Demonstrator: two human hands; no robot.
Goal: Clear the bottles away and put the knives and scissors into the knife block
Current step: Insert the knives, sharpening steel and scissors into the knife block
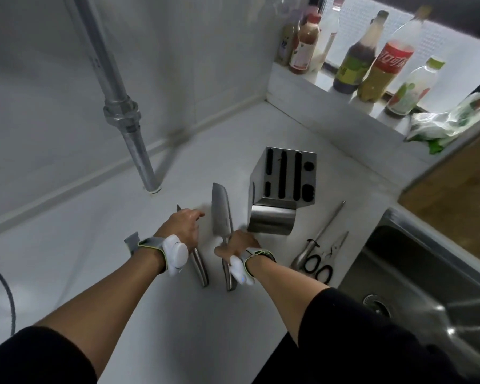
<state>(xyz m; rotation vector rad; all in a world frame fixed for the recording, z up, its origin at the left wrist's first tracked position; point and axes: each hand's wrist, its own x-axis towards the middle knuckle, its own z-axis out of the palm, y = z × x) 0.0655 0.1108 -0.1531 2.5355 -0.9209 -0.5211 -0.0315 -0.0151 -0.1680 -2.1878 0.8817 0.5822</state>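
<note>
Counter [139,295]: it is carrying every tool still to be stowed; the bottles [372,65] are standing well apart on the window ledge, so that half of the task looks done.
Knife block [284,187]: it is standing upright just beyond the right hand, all its slots showing dark and unfilled.
Cleaver [221,214]: it is lying flat between the two hands, blade pointing away, handle running under the right hand.
Right hand [240,245]: it is curling over the cleaver handle; whether the fingers are fully clamped on it I cannot tell, since the wrist band is hiding them.
Left hand [182,225]: it is hovering over a narrower knife [198,266], fingers loosely apart; only the knife's tip and handle are showing.
Scissors [320,263] and honing steel [320,236]: they are lying side by side to the right of the block.
Risk: a half-closed grip is likely letting the heavy blade swing toward the left hand close by; a tilted entry is risking a jam in the slot or tipping the block.
</note>
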